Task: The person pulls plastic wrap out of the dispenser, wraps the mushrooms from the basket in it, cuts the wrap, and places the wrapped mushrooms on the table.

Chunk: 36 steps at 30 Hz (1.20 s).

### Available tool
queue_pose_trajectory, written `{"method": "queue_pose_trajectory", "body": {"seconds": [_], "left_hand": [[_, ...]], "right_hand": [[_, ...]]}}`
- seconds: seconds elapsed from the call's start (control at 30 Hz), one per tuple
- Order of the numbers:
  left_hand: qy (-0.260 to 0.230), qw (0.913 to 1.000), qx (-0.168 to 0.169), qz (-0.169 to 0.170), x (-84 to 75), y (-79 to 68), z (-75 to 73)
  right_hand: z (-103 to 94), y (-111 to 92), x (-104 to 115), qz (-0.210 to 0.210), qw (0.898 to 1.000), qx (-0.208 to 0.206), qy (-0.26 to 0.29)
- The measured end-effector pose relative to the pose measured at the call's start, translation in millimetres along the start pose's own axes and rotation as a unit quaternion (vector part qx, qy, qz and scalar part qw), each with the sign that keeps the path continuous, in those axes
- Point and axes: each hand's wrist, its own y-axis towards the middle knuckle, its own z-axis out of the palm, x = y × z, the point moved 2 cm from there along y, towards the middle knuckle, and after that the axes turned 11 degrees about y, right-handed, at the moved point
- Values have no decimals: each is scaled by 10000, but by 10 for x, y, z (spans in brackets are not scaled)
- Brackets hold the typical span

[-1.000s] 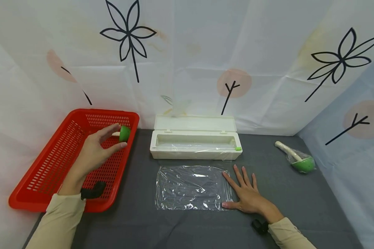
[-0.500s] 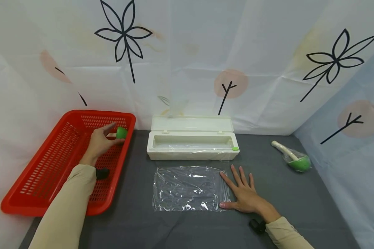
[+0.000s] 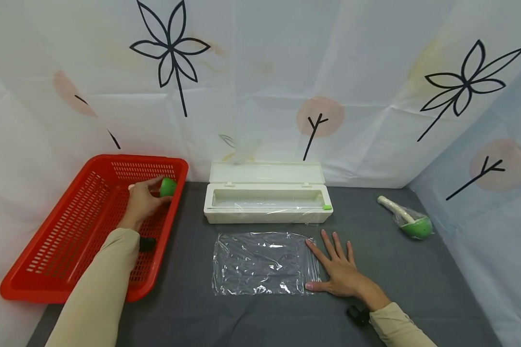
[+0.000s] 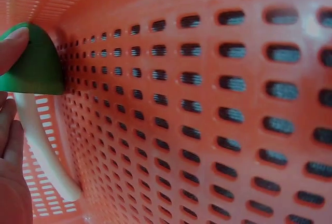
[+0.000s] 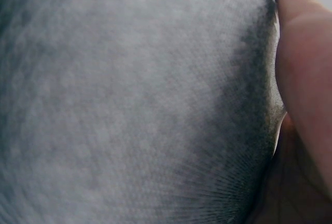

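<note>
Inside the red basket (image 3: 93, 226), near its right wall, my left hand (image 3: 141, 205) grips a green-capped mushroom (image 3: 168, 187). The left wrist view shows my thumb (image 4: 13, 47) on the mushroom's green cap (image 4: 36, 66) and the fingers beside its long white stem (image 4: 44, 151). My right hand (image 3: 343, 273) lies spread on the dark table, thumb and forefinger tips on the right edge of a sheet of clear plastic film (image 3: 265, 264). In the right wrist view only part of the right hand (image 5: 306, 63) shows, over blurred grey cloth.
Behind the film stands a white cling film box (image 3: 267, 216), its lid (image 3: 267, 172) tipped back. A second green-capped mushroom (image 3: 418, 228), wrapped in film, lies at the right. White printed cloth hangs behind and to the sides.
My left hand has moved forward over the mushroom's stem and closed on it; earlier its thumb and fingers were spread around the cap. The right hand has stayed in place on the film.
</note>
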Motion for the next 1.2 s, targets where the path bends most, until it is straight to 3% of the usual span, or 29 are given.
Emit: {"method": "queue_pose_trajectory", "body": {"seconds": [0.2,0.33,0.6,0.77,0.97,1.1,1.2], "left_hand": [[-66,9998,-175,-64,-53,-44,-83],[-175,9991,-373,-81,-118,-75,-191],[-498,9951,-835,165,-385,-186,-434],[-745,9892,-1224,291,-635,-330,-558],[-1140,9734,-1744,953,-1099,-612,-607],[-1399,9640,-1853,1295,-1420,-870,-520],[-1695,9599,-1766,1364,-1604,-1044,-379]], "right_hand": [[-53,-6,94,199,9996,200,-62],[-58,-15,117,51,9999,99,-44],[-75,-18,133,206,9995,179,-131],[-83,-12,132,272,9992,224,-178],[-83,-15,143,261,9993,207,-158],[-84,-13,142,253,9994,177,-175],[-87,-12,143,250,9994,171,-138]]}}
